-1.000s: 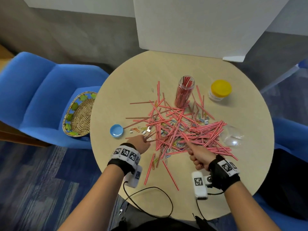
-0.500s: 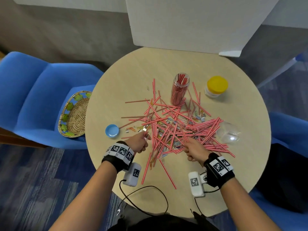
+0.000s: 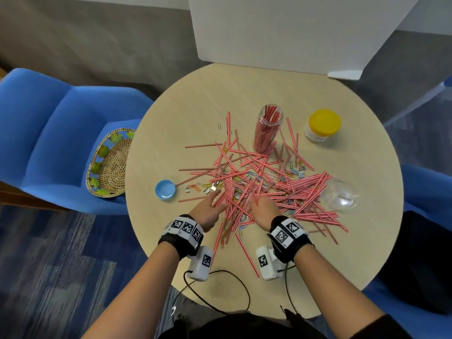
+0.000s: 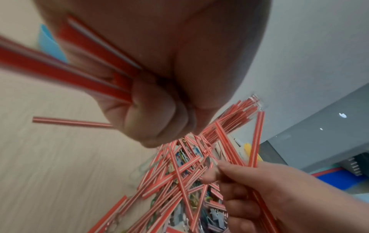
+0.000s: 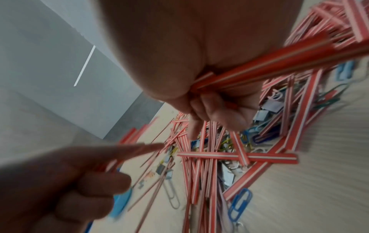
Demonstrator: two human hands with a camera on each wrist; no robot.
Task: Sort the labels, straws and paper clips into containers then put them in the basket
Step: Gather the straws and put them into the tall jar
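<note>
Red-and-white striped straws (image 3: 269, 182) lie in a loose heap on the round table (image 3: 244, 94), mixed with coloured paper clips (image 3: 195, 188) and small grey label pieces (image 3: 299, 170). At the heap's near edge, my left hand (image 3: 208, 210) grips a few straws (image 4: 79, 63) in its curled fingers, its index finger stretched out. Close beside it, my right hand (image 3: 260, 207) also holds a small bundle of straws (image 5: 279, 63). A clear jar (image 3: 267, 128) partly filled with straws stands upright beyond the heap.
A yellow-lidded jar (image 3: 322, 124) stands at the back right. On the right a clear container (image 3: 341, 195) lies on its side. A blue lid (image 3: 165, 189) rests left of the heap. A woven basket (image 3: 110, 165) sits on the blue chair (image 3: 49, 133) at the left.
My right hand has moved left and deeper into the heap, ending close to the left hand. The left hand stays at the heap's near-left edge, its fingers reaching further in.
</note>
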